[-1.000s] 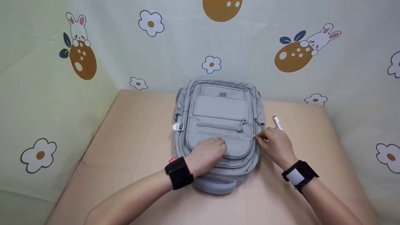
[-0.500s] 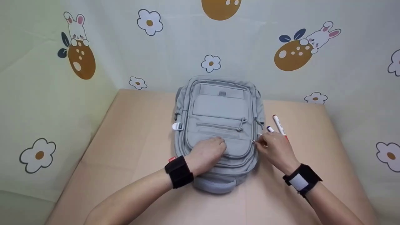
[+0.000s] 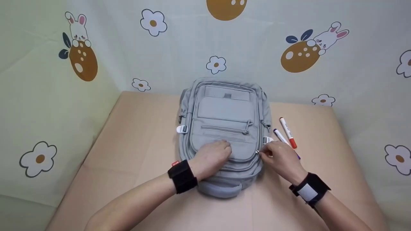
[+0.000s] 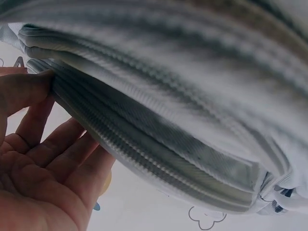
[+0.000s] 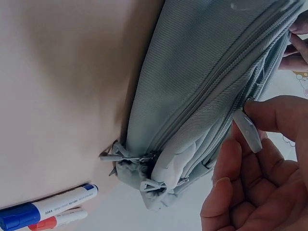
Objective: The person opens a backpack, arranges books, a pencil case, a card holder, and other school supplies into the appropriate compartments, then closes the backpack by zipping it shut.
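A grey backpack [image 3: 226, 110] lies front up on the table, its carry handle [image 3: 221, 190] towards me. My left hand [image 3: 212, 158] holds the edge of its front pocket; in the left wrist view the thumb lies on that edge with the fingers underneath, and the pocket gapes along its zipper teeth [image 4: 159, 168]. At the pocket's right side, my right hand [image 3: 284, 160] pinches a zipper pull [image 5: 248, 131] between thumb and forefinger. Part of the pocket's front is hidden behind the left hand.
Right of the backpack lie a red-capped marker [image 3: 288, 132] and a blue-capped marker [image 3: 281, 136], the latter partly behind the right hand. White buckles [image 3: 182, 129] sit on the bag's sides. Patterned cloth [image 3: 179, 48] walls the table [image 3: 135, 128] at back and sides.
My right hand has slid along the pocket's right side towards me with the zipper pull, uncovering both markers and the right buckle. The left hand has stayed in place.
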Available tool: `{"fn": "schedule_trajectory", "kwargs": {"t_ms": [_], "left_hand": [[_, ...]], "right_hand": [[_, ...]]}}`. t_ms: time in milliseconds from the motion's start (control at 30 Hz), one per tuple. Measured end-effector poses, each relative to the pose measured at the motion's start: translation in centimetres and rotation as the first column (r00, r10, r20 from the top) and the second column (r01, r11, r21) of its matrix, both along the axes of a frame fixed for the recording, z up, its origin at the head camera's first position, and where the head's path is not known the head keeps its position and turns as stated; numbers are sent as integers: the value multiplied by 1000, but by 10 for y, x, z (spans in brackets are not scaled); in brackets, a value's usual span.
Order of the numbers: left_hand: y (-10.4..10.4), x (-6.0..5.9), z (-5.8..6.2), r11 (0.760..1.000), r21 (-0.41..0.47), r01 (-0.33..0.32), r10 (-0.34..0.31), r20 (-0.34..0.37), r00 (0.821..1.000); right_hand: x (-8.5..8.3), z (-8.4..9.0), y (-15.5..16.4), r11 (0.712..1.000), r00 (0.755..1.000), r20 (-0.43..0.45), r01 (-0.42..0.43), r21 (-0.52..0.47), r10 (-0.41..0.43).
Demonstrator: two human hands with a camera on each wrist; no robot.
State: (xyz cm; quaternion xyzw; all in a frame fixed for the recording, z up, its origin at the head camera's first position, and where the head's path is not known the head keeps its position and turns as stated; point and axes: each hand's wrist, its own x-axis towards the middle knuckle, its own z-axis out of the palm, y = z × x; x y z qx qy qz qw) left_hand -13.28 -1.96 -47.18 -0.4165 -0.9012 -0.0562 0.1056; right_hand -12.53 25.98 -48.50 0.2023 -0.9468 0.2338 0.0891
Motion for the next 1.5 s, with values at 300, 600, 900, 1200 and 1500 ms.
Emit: {"fn": "schedule_trajectory", "kwargs": {"t_ms": [300, 600, 900, 1200, 1500], "left_hand": [[-23, 3, 1, 999, 17, 35, -34, -54, 998], [-58, 1, -1, 998, 49, 39, -32, -140, 990], [-60, -2, -1, 1000, 12, 27, -26, -81, 996], [-59, -1, 1, 1000, -18, -9, 9, -16, 1000], [-61, -1, 0, 999, -41, -13, 10, -66, 998]], "right_hand": [[1, -1, 0, 1000, 999, 29, 16, -13, -15], [3, -2, 1, 999, 999, 18, 47, 5, -47], [5, -1, 0, 998, 997, 48, 65, 3, -65], [19, 5, -9, 999, 997, 71, 29, -26, -27], [32, 6, -31, 997, 995, 81, -53, -51, 57]]}}
